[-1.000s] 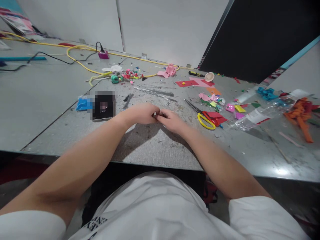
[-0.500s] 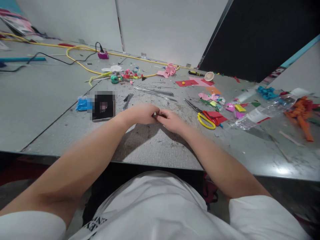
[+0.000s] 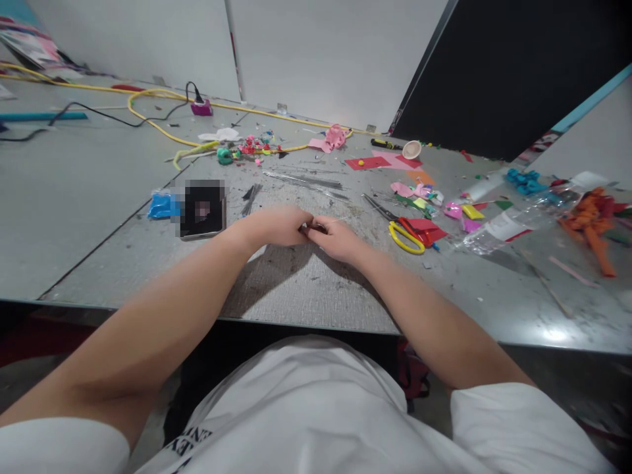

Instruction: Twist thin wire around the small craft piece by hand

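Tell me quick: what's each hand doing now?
Left hand: curled inward; grip hidden, can't tell.
Right hand: pinched closed; can't tell if it holds anything.

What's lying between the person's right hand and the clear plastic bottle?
Scissors, a red piece next to them and a small blue bit lie between the right hand and the bottle, as the head view shows.

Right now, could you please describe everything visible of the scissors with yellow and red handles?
The scissors lie on the grey tabletop, right of the right hand, seemingly near shut, dark metallic-looking blades pointing away and left. The plastic-looking loops: one yellow, one red. A red paper-like scrap meets the red loop.
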Available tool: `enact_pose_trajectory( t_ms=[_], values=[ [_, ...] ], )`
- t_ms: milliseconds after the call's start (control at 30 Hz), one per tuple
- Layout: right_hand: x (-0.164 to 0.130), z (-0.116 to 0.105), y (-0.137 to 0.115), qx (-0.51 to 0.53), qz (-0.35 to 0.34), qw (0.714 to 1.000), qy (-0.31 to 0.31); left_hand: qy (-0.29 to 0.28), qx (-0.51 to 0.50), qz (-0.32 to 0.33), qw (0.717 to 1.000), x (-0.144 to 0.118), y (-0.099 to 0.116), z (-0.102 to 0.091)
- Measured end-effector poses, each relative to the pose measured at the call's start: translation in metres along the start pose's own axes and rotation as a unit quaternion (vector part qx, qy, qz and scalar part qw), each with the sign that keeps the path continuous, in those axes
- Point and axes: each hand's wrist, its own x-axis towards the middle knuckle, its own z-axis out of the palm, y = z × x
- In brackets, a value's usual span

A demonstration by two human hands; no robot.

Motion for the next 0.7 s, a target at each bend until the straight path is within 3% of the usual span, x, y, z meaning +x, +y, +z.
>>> enact_pose_trajectory(
  t_ms=[700],
  values=[
    [-0.007, -0.005, -0.014, -0.085, -0.011, 0.996, -0.012, -0.014, 0.01, 0.001, 1.0, 0.002, -0.002, 0.005]
  ],
)
